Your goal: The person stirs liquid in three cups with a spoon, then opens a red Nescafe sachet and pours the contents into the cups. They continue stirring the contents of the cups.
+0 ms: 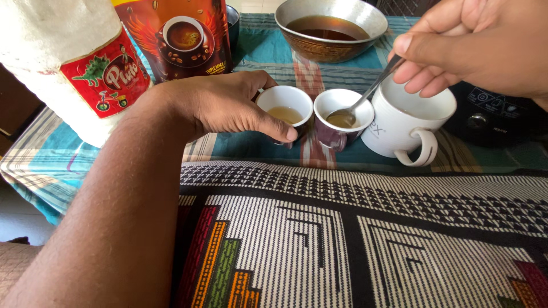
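My left hand [225, 105] wraps around a small white cup [285, 108] holding pale liquid, thumb along its front. Right beside it stands a second small cup [342, 117], dark on the outside and white inside. My right hand [474, 45] pinches the handle of a metal spoon [365, 100], and the spoon's bowl dips into that second cup. A larger white mug [408, 128] with its handle facing me stands just right of the cups, under my right hand.
A metal bowl [297, 14] of dark liquid sits at the back. A coffee packet [177, 37] and a white bag with a red label [74, 57] stand at back left. A black appliance [496, 117] is at right. Patterned woven cloth [354, 239] covers the near table.
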